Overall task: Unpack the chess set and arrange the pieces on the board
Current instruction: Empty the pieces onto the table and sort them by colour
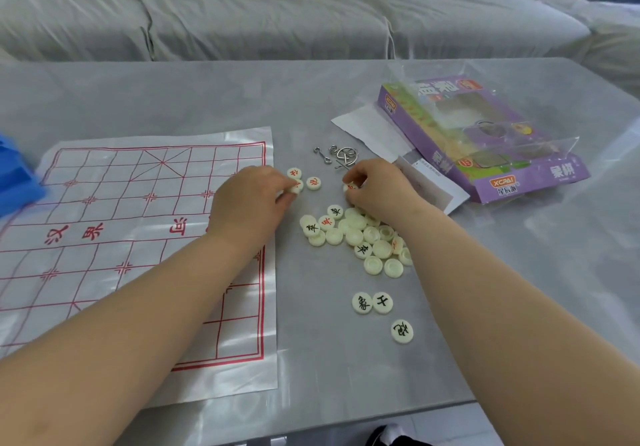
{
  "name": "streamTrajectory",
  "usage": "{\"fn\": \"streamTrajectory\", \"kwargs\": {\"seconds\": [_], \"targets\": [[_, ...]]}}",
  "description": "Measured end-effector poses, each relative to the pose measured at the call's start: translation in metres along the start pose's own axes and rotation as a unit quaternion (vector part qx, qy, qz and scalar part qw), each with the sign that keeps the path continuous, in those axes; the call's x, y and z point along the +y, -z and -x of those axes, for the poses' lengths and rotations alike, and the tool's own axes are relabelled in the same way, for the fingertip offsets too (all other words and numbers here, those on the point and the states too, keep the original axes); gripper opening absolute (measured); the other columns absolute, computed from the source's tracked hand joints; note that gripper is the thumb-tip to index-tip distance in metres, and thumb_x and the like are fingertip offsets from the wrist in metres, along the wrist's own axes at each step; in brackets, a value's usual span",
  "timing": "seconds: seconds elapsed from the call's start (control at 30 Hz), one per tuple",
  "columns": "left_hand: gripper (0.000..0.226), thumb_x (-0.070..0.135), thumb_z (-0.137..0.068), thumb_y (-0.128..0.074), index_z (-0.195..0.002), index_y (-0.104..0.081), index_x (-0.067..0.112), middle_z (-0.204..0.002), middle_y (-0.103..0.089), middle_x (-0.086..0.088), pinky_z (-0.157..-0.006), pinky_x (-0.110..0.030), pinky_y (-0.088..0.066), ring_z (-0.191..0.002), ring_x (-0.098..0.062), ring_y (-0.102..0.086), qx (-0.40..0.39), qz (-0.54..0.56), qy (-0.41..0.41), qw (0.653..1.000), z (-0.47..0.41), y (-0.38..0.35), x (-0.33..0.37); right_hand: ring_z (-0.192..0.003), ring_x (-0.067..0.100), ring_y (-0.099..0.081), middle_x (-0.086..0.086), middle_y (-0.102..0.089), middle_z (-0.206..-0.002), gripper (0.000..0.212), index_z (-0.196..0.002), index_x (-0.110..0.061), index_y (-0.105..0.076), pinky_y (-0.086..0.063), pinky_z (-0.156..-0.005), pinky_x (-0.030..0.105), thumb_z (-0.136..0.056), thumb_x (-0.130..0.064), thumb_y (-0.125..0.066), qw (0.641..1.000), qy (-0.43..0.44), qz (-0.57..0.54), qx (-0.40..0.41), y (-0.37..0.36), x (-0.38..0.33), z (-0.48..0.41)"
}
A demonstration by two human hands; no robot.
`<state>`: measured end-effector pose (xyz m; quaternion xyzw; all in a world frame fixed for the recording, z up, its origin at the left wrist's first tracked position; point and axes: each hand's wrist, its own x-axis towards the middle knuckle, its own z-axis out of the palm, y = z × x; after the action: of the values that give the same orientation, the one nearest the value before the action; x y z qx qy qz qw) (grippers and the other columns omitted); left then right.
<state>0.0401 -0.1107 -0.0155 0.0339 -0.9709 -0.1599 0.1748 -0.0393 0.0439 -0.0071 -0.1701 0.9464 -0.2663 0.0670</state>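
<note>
A white plastic board sheet with red grid lines [114, 238] lies flat on the left of the grey table. To its right sits a pile of cream round chess pieces [360, 234], some face down. My left hand [249, 200] pinches a red-marked piece [297, 187] beside two other red-marked pieces [313, 183]. My right hand [377, 187] grips another red-marked piece [350, 187] just above the pile. Three black-marked pieces [372, 303] lie apart, nearer to me.
The opened purple chess box [502, 182] with its clear plastic tray and a paper leaflet [367, 127] lies at the right. Metal ring puzzles [341, 155] rest behind my hands. A blue object [17, 175] pokes in at the left edge. A grey sofa runs behind the table.
</note>
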Motion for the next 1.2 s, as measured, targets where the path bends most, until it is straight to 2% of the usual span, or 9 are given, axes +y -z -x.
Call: {"fn": "streamTrajectory", "kwargs": {"seconds": [0.13,0.27,0.4,0.53,0.7,0.93,1.03,1.13,1.2], "targets": [[0.031,0.028,-0.093,-0.042,-0.114,-0.061,0.016,-0.112,-0.060,-0.006,-0.068,-0.029,-0.033,-0.104,-0.026,-0.049,-0.042,-0.053,-0.011,0.998,-0.010,-0.011,-0.006,-0.096,0.018,-0.052,0.005,-0.054,-0.113,0.028,-0.114,-0.013,-0.056,-0.031,-0.070,0.016,-0.085,-0.015,-0.053,0.999,0.018,-0.006,0.026,0.001,0.000,0.010],[0.026,0.021,-0.091,-0.049,-0.104,-0.066,0.007,-0.102,-0.064,-0.016,-0.068,-0.034,-0.035,-0.090,-0.035,-0.054,-0.023,-0.050,-0.083,0.995,-0.003,-0.012,-0.007,-0.089,0.011,-0.042,0.002,-0.054,-0.110,0.023,-0.105,-0.015,-0.061,-0.022,-0.063,0.014,-0.082,-0.016,-0.060,0.995,0.084,-0.012,0.045,0.004,0.002,0.040],[0.034,0.026,-0.094,-0.038,-0.120,-0.057,0.014,-0.121,-0.057,-0.006,-0.079,-0.033,-0.032,-0.102,-0.031,-0.050,-0.040,-0.049,-0.072,0.995,0.004,-0.010,-0.008,-0.106,0.019,-0.042,0.001,-0.052,-0.113,0.027,-0.105,-0.016,-0.062,-0.019,-0.070,0.014,-0.079,-0.021,-0.065,0.993,0.116,0.023,0.019,0.003,0.004,0.067],[0.029,0.021,-0.087,-0.054,-0.113,-0.062,0.010,-0.114,-0.061,-0.011,-0.082,-0.034,-0.034,-0.101,-0.032,-0.053,-0.015,0.032,-0.071,0.997,0.016,0.003,0.001,-0.107,0.023,-0.041,0.003,-0.052,-0.114,0.031,-0.108,-0.016,-0.061,-0.024,-0.083,0.018,-0.078,-0.025,-0.065,0.989,0.119,0.083,0.019,-0.005,0.001,0.076],[0.033,0.031,-0.080,-0.062,-0.108,-0.065,0.014,-0.109,-0.062,-0.004,-0.080,-0.024,-0.028,-0.102,-0.022,-0.051,-0.076,0.028,-0.115,0.990,0.027,0.002,0.014,-0.110,0.023,-0.044,0.004,-0.051,-0.117,0.024,-0.108,-0.012,-0.061,-0.025,-0.083,0.018,-0.085,-0.016,-0.055,0.988,0.118,0.094,0.032,-0.008,-0.001,0.076],[0.029,0.031,-0.086,-0.055,-0.110,-0.063,0.018,-0.109,-0.061,-0.002,-0.067,-0.017,-0.023,-0.102,-0.018,-0.050,-0.067,0.029,-0.087,0.994,0.025,0.000,0.016,-0.101,0.027,-0.055,0.009,-0.062,-0.108,0.019,-0.099,-0.005,-0.066,-0.036,-0.082,0.029,-0.086,-0.010,-0.054,0.987,0.118,0.045,0.096,-0.007,0.005,0.080],[0.027,0.030,-0.088,-0.051,-0.109,-0.064,0.018,-0.106,-0.063,-0.001,-0.064,-0.017,-0.022,-0.097,-0.017,-0.052,-0.056,0.026,-0.090,0.994,0.024,-0.001,0.014,-0.091,0.026,-0.059,0.009,-0.066,-0.101,0.016,-0.096,-0.003,-0.067,-0.039,-0.078,0.026,-0.085,-0.010,-0.057,0.983,0.114,0.016,0.142,-0.005,0.007,0.083],[0.027,0.030,-0.091,-0.045,-0.102,-0.066,0.016,-0.099,-0.066,-0.002,-0.065,-0.021,-0.030,-0.089,-0.018,-0.054,-0.038,0.014,-0.098,0.994,0.025,0.000,0.012,-0.069,0.015,-0.059,0.004,-0.069,-0.077,0.010,-0.085,-0.008,-0.070,-0.038,-0.062,0.011,-0.082,-0.009,-0.060,0.976,0.065,-0.107,0.178,0.004,0.003,0.089],[0.026,0.029,-0.090,-0.048,-0.099,-0.067,0.015,-0.094,-0.066,-0.002,-0.064,-0.021,-0.030,-0.083,-0.017,-0.054,-0.017,0.046,-0.065,0.997,0.026,0.004,0.015,-0.053,0.007,-0.059,-0.005,-0.064,-0.057,0.018,-0.070,-0.019,-0.067,-0.042,-0.053,0.011,-0.081,-0.008,-0.059,0.961,0.000,-0.250,0.114,0.011,0.000,0.095]]}}
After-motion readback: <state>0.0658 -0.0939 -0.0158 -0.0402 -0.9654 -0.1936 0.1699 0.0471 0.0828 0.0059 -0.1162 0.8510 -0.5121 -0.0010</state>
